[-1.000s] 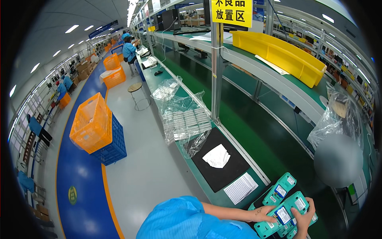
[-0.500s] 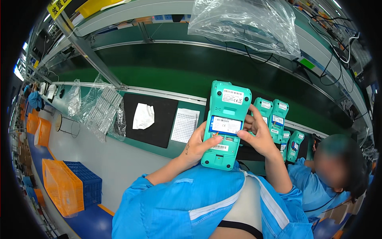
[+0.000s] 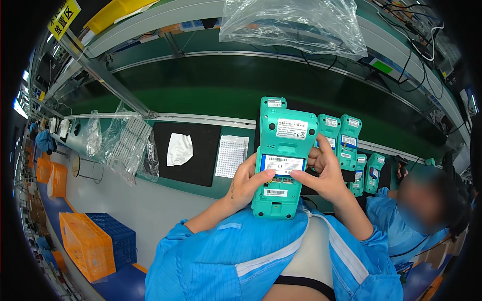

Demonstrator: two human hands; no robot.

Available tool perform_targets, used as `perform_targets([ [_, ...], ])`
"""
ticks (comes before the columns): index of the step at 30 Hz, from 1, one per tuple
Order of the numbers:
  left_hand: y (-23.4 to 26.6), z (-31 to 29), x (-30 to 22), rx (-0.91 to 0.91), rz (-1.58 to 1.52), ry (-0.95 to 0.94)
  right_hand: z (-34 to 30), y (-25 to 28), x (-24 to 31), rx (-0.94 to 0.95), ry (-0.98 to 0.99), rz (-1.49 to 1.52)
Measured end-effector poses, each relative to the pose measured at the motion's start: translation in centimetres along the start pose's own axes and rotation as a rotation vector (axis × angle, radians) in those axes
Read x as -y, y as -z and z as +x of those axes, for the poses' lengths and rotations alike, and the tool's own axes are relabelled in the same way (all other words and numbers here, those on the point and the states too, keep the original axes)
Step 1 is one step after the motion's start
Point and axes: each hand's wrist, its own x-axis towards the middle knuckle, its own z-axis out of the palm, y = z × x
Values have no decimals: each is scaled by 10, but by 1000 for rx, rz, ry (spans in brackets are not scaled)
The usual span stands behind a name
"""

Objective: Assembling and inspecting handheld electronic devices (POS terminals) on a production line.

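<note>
Between my two hands is a teal handheld terminal (image 3: 286,132), held back side up above my lap. A white-and-blue battery pack (image 3: 282,164) lies in its uncovered back compartment. My left hand (image 3: 246,186) grips the left edge, its thumb at the battery's lower edge. My right hand (image 3: 326,173) holds the right edge, thumb also against the battery's lower right, fingers curled behind the casing. Contacts and a small label show below the battery. Behind its top edge, part of another teal terminal (image 3: 274,103) shows.
More teal terminals (image 3: 348,143) lie on a dark mat at right, beside a co-worker in blue (image 3: 389,220). On the bench at left are a printed sheet (image 3: 232,156), a white cloth (image 3: 179,149) on a black mat (image 3: 201,173) and clear plastic bags (image 3: 131,145). Crates (image 3: 88,246) stand on the floor.
My thumbs have moved closer together along the battery's lower edge; it appears seated flatter. The terminal has shifted slightly down and left, exposing another one behind it. The view has moved a little.
</note>
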Motion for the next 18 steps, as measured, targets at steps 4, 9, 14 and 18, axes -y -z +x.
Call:
perform_targets([
  [4, 2, -1, 1, 7, -6, -20, 0, -2, 3, 0, 40, -32],
  [9, 1, -1, -2, 27, 27, -47, -2, -1, 5, 1, 83, -71],
  [14, -1, -4, -3, 40, 59, -52, -5, -1, 6, 0, 128, -81],
  [18, -1, -7, -1, 47, 57, -53, -8, -3, 8, 3, 142, -80],
])
